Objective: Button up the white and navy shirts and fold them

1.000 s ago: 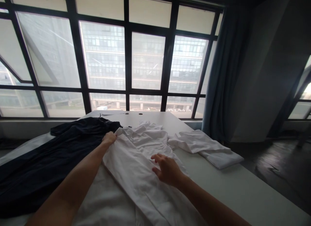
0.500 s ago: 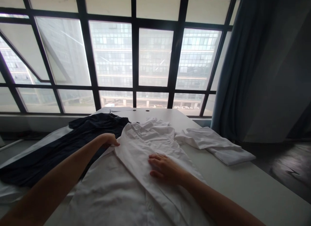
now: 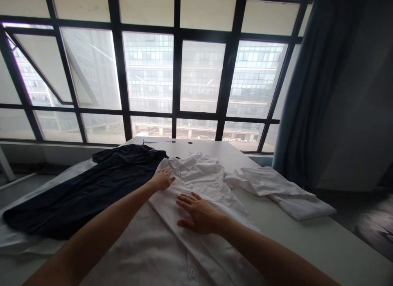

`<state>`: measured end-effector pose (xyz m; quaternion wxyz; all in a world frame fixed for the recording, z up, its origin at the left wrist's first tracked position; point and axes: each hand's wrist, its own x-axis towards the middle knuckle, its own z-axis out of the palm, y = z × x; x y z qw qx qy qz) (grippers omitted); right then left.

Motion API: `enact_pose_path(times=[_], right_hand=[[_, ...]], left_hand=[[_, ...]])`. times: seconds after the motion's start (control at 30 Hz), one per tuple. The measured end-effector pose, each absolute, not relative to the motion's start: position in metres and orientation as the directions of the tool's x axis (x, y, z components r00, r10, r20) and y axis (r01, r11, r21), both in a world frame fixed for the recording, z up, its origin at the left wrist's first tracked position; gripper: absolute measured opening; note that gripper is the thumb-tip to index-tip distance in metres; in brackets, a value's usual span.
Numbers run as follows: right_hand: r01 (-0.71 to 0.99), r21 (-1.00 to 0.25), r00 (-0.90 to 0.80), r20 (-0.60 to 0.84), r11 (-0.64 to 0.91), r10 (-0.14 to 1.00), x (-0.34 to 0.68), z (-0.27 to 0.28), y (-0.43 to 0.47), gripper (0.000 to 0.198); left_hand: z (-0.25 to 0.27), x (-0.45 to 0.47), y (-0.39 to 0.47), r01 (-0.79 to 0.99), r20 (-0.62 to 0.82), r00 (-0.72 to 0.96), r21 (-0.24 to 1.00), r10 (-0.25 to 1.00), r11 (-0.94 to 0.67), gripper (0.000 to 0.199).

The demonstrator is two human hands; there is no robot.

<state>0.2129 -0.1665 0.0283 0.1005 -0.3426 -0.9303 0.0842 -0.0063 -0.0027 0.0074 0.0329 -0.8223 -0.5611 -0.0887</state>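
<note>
A white button-up shirt [image 3: 147, 241] lies spread in front of me, its collar toward the window and one sleeve laid across its front. My left hand [image 3: 162, 179] rests palm down near the shoulder of that sleeve, fingers stretched out. Lower and to the right, my right hand [image 3: 198, 214] lies flat on the shirt with fingers spread. Neither hand grips the cloth. A button shows near the bottom of the view.
Left of the shirt lies a dark navy garment [image 3: 82, 191], with white cloth under it. White folded cloth [image 3: 294, 196] sits on the right of the white table [image 3: 344, 245]. Behind the table are a black-framed window [image 3: 176, 73] and a dark blue curtain [image 3: 294, 114].
My left hand has let go of the shirt's edge, moved right and flattened onto the sleeve. My right hand has shifted slightly left, its fingers spread wider. The view has tilted a little.
</note>
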Motion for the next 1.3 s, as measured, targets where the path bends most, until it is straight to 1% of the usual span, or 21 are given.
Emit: enact_pose_path(times=[0.13, 0.23, 0.33, 0.4, 0.47, 0.53, 0.57, 0.63, 0.67, 0.73, 0.77, 0.87, 0.93, 0.97, 1.03, 1.13, 1.2, 1.23, 1.3], right_hand=[[0.611, -0.294, -0.748, 0.087, 0.735, 0.657, 0.207, 0.018, -0.155, 0.078], [0.6, -0.352, -0.745, 0.081, 0.718, 0.662, 0.21, 0.011, -0.153, 0.078], [0.595, -0.371, -0.74, 0.093, 0.713, 0.666, 0.211, 0.007, -0.154, 0.078], [0.586, -0.375, -0.739, 0.116, 0.718, 0.664, 0.21, 0.006, -0.153, 0.075], [0.564, -0.389, -0.731, 0.176, 0.729, 0.66, 0.212, 0.006, -0.149, 0.064], [0.571, -0.418, -0.663, 0.273, 0.706, 0.697, 0.219, 0.006, -0.139, 0.049], [0.598, -0.435, -0.594, 0.323, 0.674, 0.736, 0.226, 0.007, -0.132, 0.042], [0.688, -0.452, -0.419, 0.391, 0.567, 0.82, 0.244, 0.01, -0.114, 0.033], [0.741, -0.441, -0.344, 0.398, 0.507, 0.85, 0.254, 0.012, -0.104, 0.033], [0.839, -0.378, -0.258, 0.358, 0.392, 0.898, 0.272, 0.015, -0.086, 0.039], [0.883, -0.334, -0.229, 0.308, 0.33, 0.923, 0.279, 0.015, -0.077, 0.046], [0.966, -0.221, -0.122, 0.082, 0.137, 0.989, 0.29, 0.011, -0.058, 0.07], [0.981, -0.184, -0.068, -0.038, 0.06, 0.997, 0.29, 0.005, -0.049, 0.076], [0.983, -0.176, -0.057, -0.064, 0.045, 0.996, 0.29, 0.002, -0.045, 0.076], [0.984, -0.171, -0.06, -0.061, 0.049, 0.996, 0.289, -0.003, -0.037, 0.074], [0.978, -0.183, -0.101, -0.018, 0.096, 0.995, 0.288, -0.007, -0.023, 0.073], [0.974, -0.193, -0.126, -0.009, 0.122, 0.992, 0.286, -0.006, -0.013, 0.071], [0.971, -0.199, -0.136, -0.003, 0.133, 0.991, 0.286, -0.005, -0.007, 0.069], [0.963, -0.224, -0.148, 0.028, 0.151, 0.989, 0.286, -0.001, 0.002, 0.061]], left_hand=[[-0.013, 0.0, 0.037, 0.956, 0.124, 0.291, 0.006, 0.949, -0.294, 0.067], [-0.016, -0.013, 0.068, 0.966, 0.078, 0.257, 0.008, 0.963, -0.259, 0.071], [-0.016, -0.022, 0.089, 0.972, 0.069, 0.232, 0.01, 0.97, -0.233, 0.072], [-0.015, -0.023, 0.095, 0.977, 0.065, 0.211, 0.01, 0.975, -0.212, 0.072], [-0.013, -0.022, 0.098, 0.982, 0.055, 0.186, 0.034, 0.981, -0.188, 0.073], [-0.008, -0.022, 0.1, 0.987, 0.069, 0.135, 0.084, 0.988, -0.14, 0.071], [-0.004, -0.023, 0.101, 0.987, 0.091, 0.096, 0.121, 0.991, -0.106, 0.07], [0.004, -0.027, 0.105, 0.978, 0.15, 0.018, 0.202, 0.989, -0.048, 0.063], [0.009, -0.03, 0.108, 0.971, 0.172, -0.011, 0.238, 0.985, -0.03, 0.059], [0.017, -0.034, 0.114, 0.956, 0.182, -0.041, 0.294, 0.982, -0.014, 0.05], [0.02, -0.036, 0.118, 0.949, 0.174, -0.044, 0.314, 0.984, -0.013, 0.045], [0.026, -0.036, 0.128, 0.933, 0.12, -0.041, 0.359, 0.992, -0.004, 0.031], [0.031, -0.034, 0.132, 0.925, 0.109, -0.038, 0.379, 0.993, -0.007, 0.023], [0.035, -0.033, 0.133, 0.923, 0.121, -0.04, 0.385, 0.992, -0.01, 0.023], [0.046, -0.032, 0.134, 0.92, 0.194, -0.065, 0.391, 0.979, -0.017, 0.027], [0.064, -0.031, 0.133, 0.915, 0.358, -0.138, 0.403, 0.923, -0.019, 0.034], [0.072, -0.03, 0.132, 0.913, 0.422, -0.179, 0.407, 0.889, -0.01, 0.035], [0.074, -0.03, 0.132, 0.916, 0.414, -0.187, 0.402, 0.891, 0.006, 0.034], [0.073, -0.029, 0.132, 0.93, 0.329, -0.181, 0.363, 0.927, 0.053, 0.035]])
